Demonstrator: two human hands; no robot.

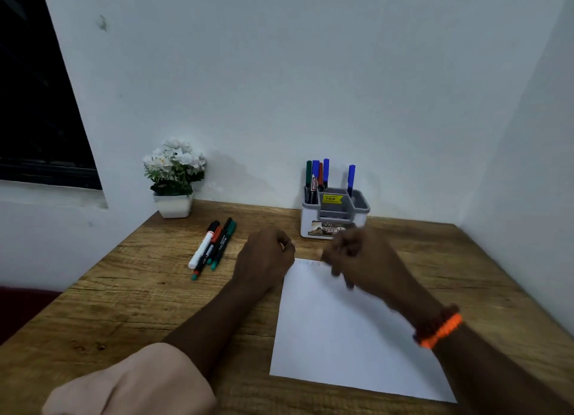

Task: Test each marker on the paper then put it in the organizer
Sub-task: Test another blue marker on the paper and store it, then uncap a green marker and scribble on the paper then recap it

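A white paper sheet (348, 337) lies on the wooden desk, with faint scribbles along its top edge. My left hand (267, 256) rests at the sheet's top left corner, fingers curled into a fist, and no marker shows in it. Just in front of the organizer, my right hand (360, 259) hovers over the paper's top edge; it is blurred, its fingers hang down, and nothing is visible in it. The white and grey organizer (335, 215) stands at the back and holds several markers (316, 178). Several loose markers (212, 247) lie on the desk to the left.
A white pot of white flowers (174, 178) stands at the back left against the wall. Walls close the desk at the back and right. The desk's left edge (102, 265) runs diagonally. An orange band (441, 330) circles my right wrist.
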